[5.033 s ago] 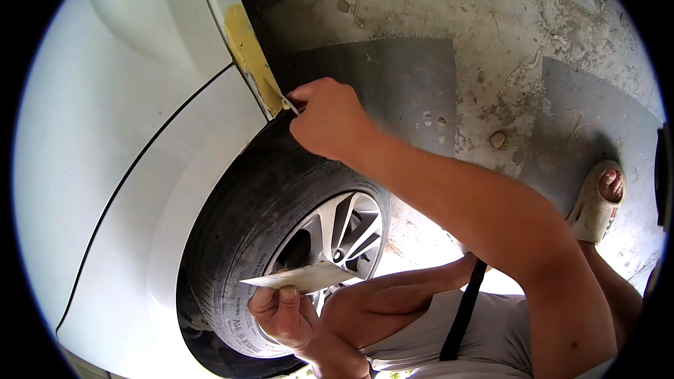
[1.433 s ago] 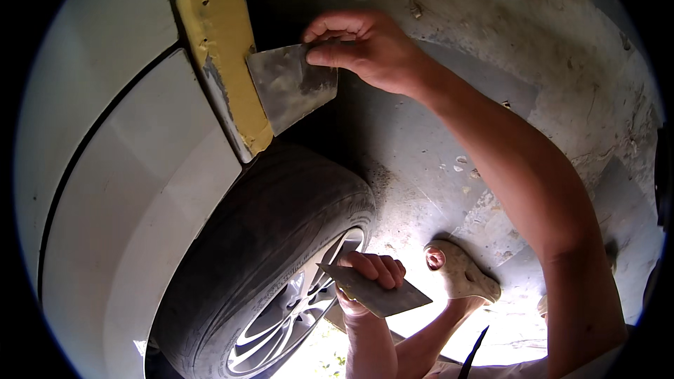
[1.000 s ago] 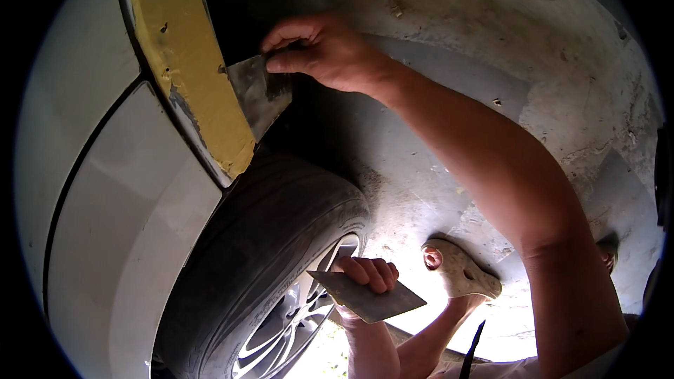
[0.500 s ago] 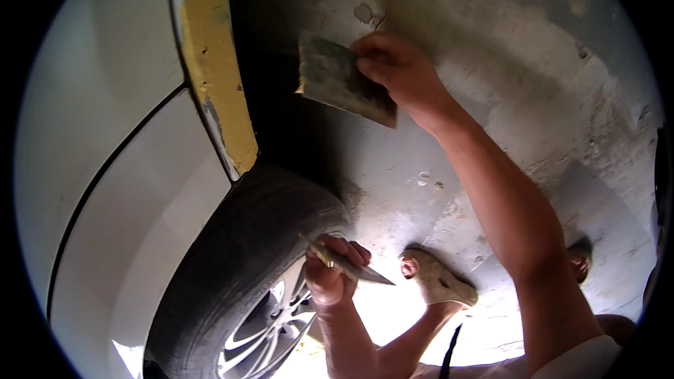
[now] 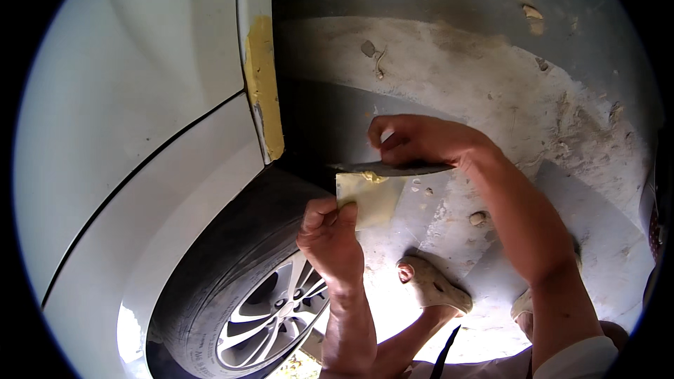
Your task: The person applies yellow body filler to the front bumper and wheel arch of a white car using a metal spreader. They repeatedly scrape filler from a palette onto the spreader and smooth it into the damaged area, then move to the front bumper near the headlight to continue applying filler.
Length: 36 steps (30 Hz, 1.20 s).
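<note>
Dark spreader blade (image 5: 393, 168), probably light, stiff and best gripped along its back edge, sits clamped in right hand (image 5: 435, 142) at the upper edge of yellow-smeared spreader plate (image 5: 375, 203), itself pinched by left hand (image 5: 333, 238), soft-looking putty dab (image 5: 372, 177) between, both near tyre (image 5: 232, 260), no container in view.

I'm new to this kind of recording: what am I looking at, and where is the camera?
There is no robot: these are a person's bare hands, filmed by a head-worn fisheye camera looking down, hence the round, bent picture. The left hand holds a pale plate; the right hand holds a dark plate, seen nearly edge-on. Yellow paste shows where the plates meet in view. On the left, a white car body carries a yellow patch near a wheel. Small debris lies on the floor.
</note>
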### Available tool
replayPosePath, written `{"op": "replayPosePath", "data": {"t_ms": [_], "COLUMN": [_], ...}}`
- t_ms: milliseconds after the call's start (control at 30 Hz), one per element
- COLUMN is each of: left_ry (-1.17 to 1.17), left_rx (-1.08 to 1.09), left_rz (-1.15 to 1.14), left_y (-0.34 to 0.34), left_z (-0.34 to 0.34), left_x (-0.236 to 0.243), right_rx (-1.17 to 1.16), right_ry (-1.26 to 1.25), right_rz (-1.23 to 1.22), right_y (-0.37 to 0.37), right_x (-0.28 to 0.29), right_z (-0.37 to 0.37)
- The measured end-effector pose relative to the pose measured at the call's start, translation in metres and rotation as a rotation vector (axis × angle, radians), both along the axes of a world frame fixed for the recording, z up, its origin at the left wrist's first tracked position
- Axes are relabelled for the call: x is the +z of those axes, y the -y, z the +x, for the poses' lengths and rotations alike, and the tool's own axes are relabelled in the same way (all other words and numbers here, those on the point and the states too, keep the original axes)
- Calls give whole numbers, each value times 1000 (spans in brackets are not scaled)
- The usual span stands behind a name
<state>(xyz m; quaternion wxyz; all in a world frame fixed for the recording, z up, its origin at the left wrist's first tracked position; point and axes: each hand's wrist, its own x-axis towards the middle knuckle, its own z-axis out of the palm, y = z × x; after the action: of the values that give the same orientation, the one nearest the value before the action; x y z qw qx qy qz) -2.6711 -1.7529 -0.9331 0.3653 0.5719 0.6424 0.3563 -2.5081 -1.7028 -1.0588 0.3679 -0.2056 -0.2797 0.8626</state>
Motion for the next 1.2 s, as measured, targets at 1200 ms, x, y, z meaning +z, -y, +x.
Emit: {"op": "replayPosePath", "data": {"t_ms": [1200], "left_ry": [623], "left_rx": [-90], "left_rz": [-188], "left_y": [7], "left_z": [-28], "left_x": [45], "right_rx": [-410], "right_ry": [413], "right_rz": [8], "right_y": [-45], "right_x": [48], "right_z": [-46]}}
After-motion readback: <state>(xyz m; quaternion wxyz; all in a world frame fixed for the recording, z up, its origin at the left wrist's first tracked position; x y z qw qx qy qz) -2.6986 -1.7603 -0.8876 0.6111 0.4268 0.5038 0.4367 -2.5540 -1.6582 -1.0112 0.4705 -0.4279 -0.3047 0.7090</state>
